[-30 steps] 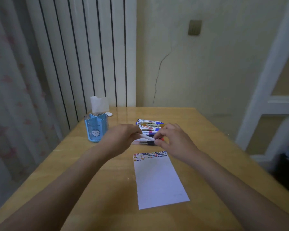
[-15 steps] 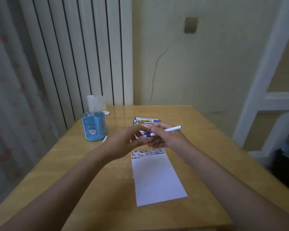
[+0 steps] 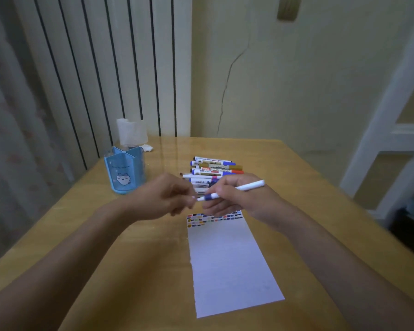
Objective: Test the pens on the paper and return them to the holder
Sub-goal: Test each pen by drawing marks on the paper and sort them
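The right hand's (image 3: 244, 199) fingers (image 3: 221, 190) pinched a white pen (image 3: 234, 189) with a blue collar, while the left hand (image 3: 164, 199) curled its fingers round the pen's tip end (whether on a cap, I could not tell). Both hovered over the far edge of the paper (image 3: 227, 261) with its colour swatches. Just beyond lay the other pens (image 3: 213, 169); the blue holder (image 3: 124, 173) stood far left on the desk (image 3: 105, 259).
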Tool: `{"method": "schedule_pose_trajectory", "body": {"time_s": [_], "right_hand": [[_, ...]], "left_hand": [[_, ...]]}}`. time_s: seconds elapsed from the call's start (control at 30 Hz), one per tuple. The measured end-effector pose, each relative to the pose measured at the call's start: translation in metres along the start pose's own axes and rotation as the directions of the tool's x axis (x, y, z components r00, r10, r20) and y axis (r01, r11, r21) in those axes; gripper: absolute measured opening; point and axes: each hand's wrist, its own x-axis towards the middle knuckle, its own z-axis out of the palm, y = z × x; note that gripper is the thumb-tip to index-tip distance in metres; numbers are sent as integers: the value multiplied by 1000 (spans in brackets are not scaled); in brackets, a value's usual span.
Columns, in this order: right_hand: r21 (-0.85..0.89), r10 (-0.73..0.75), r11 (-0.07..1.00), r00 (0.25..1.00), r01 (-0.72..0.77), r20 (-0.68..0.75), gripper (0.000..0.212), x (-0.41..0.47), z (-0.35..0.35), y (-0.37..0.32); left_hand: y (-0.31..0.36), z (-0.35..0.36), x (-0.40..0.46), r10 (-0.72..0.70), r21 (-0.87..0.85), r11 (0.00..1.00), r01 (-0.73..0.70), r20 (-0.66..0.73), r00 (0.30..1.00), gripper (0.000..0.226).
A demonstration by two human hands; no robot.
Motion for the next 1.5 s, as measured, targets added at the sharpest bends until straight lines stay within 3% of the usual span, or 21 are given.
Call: {"method": "schedule_pose_trajectory", "body": {"time_s": [0.2, 0.37, 0.57, 0.63, 0.77, 0.9, 1.2, 1.5], "right_hand": [[65, 121, 992, 960, -108, -251, 24, 1, -46, 32], [-22, 120, 992, 973, -127, -196, 8, 31, -8, 63], [2, 35, 999, 989, -35, -142, 11, 28, -2, 83], [-24, 16, 1000, 986, -20, -168, 12, 29, 1, 84], [-183, -13, 983, 977, -27, -212, 13, 29, 6, 86], [-195, -15, 980, 974, -30, -225, 18, 29, 7, 86], [-214, -27, 977, 973, -23, -228, 25, 29, 9, 86], [-273, -19, 961, 976, -42, -216, 14, 30, 9, 88]], "left_hand": [[-51, -18, -20, -198, 24, 978, 205, -167, 966, 18], [-43, 38, 10, -192, -39, 981, 189, -114, 975, 24], [-50, 47, 17, -111, 37, 993, 116, -102, 989, 23], [-50, 47, 15, -98, 110, 989, 100, -28, 995, 20], [-54, 48, 13, -86, 295, 954, 56, 88, 992, 45], [-54, 51, 15, -109, 314, 946, 76, 89, 990, 58], [-51, 49, 16, -138, 305, 947, 102, 102, 985, 61], [-49, 49, 17, -155, 299, 947, 116, 113, 981, 60]]}}
